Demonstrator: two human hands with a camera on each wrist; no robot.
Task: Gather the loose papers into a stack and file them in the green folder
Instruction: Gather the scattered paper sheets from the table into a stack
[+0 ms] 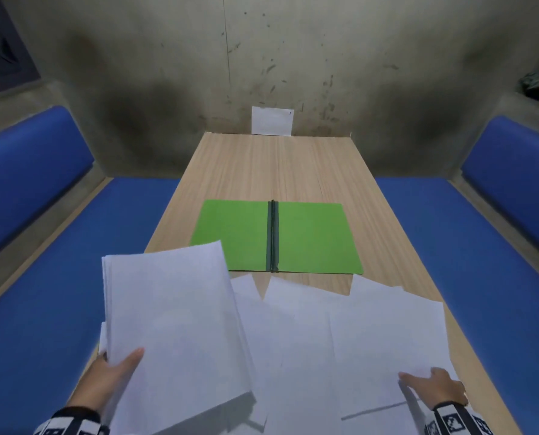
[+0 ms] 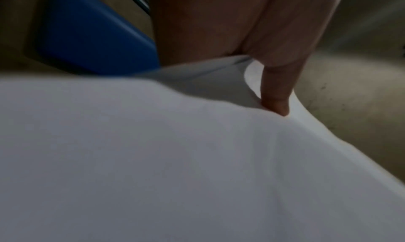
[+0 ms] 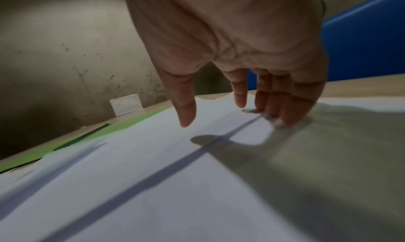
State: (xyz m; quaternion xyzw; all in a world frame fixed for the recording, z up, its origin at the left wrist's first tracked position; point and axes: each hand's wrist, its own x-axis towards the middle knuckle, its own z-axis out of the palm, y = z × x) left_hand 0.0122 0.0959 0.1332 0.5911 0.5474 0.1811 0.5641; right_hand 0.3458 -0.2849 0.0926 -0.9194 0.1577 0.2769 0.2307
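A green folder lies open on the wooden table, its dark spine in the middle. My left hand grips a stack of white papers lifted off the table at the near left, thumb pressed on top. Loose white sheets lie spread across the near part of the table, overlapping each other. My right hand rests on those sheets at the near right, its straight fingers touching the paper. The folder's edge shows beyond the sheets in the right wrist view.
Blue padded benches run along both sides of the table. A small white card leans against the stained concrete wall at the table's far end. Bare wood lies beyond the folder.
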